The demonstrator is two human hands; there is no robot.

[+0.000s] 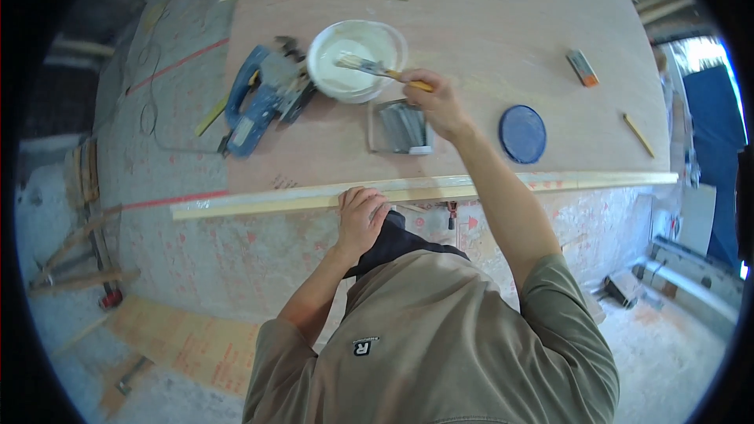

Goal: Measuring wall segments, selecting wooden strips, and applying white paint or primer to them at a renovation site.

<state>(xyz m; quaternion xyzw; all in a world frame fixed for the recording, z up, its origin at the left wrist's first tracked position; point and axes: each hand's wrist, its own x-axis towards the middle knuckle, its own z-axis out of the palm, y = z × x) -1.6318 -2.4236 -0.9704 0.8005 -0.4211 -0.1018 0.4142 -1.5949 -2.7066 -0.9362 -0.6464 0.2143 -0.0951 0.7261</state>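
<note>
Large plywood sheet (pixel 487 23) spread as a workbench over a dusty concrete floor (pixel 691 353). Long wooden strip (pixel 259 202) laid along the near edge, pinned there by the left hand (pixel 360 216), fingers closed down over it. Blue jigsaw (pixel 255 102) toward the left edge, just beside the white tub (pixel 357 59). Blue lid (pixel 522 133) nearer the right edge. Right hand (pixel 438 102) wrapped around a yellow-handled brush (pixel 381 69), bristles inside the tub. Likely risks: drips on bare plywood from an overloaded brush; tub nudged onto the jigsaw.
</note>
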